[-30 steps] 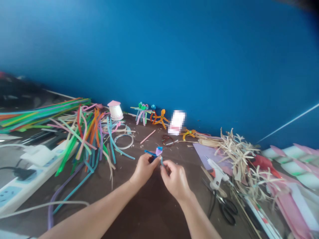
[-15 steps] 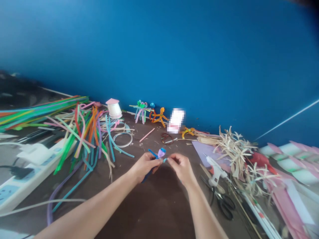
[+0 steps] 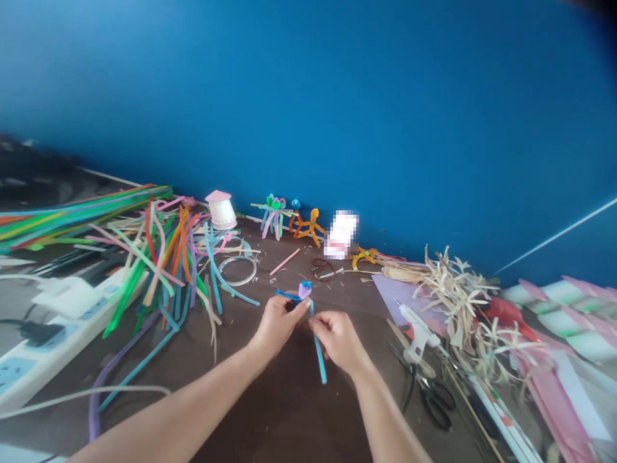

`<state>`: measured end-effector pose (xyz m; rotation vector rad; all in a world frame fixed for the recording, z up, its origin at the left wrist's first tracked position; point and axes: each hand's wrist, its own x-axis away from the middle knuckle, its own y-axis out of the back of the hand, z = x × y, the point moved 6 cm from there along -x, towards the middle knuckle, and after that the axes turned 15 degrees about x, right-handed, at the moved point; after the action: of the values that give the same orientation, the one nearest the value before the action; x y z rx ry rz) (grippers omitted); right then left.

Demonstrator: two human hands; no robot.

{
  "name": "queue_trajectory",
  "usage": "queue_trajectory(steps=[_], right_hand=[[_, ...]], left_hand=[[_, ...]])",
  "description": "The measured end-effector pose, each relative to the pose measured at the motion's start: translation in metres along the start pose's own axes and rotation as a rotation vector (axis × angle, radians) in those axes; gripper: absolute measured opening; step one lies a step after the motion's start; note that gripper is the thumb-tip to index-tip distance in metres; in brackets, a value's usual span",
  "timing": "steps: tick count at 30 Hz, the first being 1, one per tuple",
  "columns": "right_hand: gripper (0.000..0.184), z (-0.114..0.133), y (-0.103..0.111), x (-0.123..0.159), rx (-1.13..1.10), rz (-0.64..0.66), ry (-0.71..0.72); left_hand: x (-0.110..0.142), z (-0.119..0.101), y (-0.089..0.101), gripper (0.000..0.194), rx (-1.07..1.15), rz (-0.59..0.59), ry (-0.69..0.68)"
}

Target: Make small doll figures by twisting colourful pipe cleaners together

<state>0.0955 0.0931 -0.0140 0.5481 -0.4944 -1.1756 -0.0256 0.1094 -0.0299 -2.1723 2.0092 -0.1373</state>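
Note:
Over the middle of the dark table my left hand [image 3: 278, 319] pinches a small pipe-cleaner figure [image 3: 304, 290]. Its head is purple with a blue top, and a dark blue piece juts out to the left. My right hand [image 3: 336, 334] is closed on a light blue pipe cleaner [image 3: 319, 357], whose free end hangs down toward me. The upper end of that strip reaches up beside the figure, close to my left thumb. Whether the two are joined is hidden by my fingers.
Loose pipe cleaners [image 3: 183, 257] and a power strip [image 3: 72, 328] lie left. Finished orange figures [image 3: 311, 226] and a white cup [image 3: 222, 212] stand by the blue wall. Right are a glue gun [image 3: 418, 331], black-handled scissors [image 3: 436, 399] and dried raffia-like strips [image 3: 456, 283].
My right hand has moved down and slightly left, and the light blue pipe cleaner now hangs below its fingers. My left hand and the figure have shifted slightly left.

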Motion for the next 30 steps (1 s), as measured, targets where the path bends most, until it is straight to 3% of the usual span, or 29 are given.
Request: queue_trajectory(steps=[4, 8, 12, 16, 21, 26, 30], right_hand=[[0.027, 0.005, 0.000, 0.003, -0.105, 0.038, 0.050], [0.023, -0.010, 0.005, -0.001, -0.343, 0.109, -0.082], [0.022, -0.025, 0.009, -0.005, -0.515, 0.225, -0.175], [0.023, -0.032, 0.007, -0.006, -0.596, 0.298, -0.180], [0.026, -0.030, 0.000, -0.005, -0.534, 0.310, -0.160], [0.028, -0.025, -0.010, -0.005, -0.335, 0.279, -0.156], [0.029, -0.018, -0.018, -0.001, -0.281, 0.303, -0.152]], left_hand=[[0.000, -0.008, -0.002, 0.028, -0.208, 0.062, -0.142], [0.003, -0.013, -0.007, 0.019, -0.259, 0.151, -0.179], [0.003, -0.004, -0.009, 0.025, -0.154, 0.244, 0.070], [0.006, 0.006, -0.017, 0.028, 0.240, 0.376, 0.348], [0.007, 0.015, -0.018, 0.024, 0.567, 0.296, 0.491], [0.004, 0.013, -0.017, 0.025, 0.539, 0.201, 0.342], [0.004, 0.009, -0.011, 0.026, 0.309, 0.087, 0.187]])
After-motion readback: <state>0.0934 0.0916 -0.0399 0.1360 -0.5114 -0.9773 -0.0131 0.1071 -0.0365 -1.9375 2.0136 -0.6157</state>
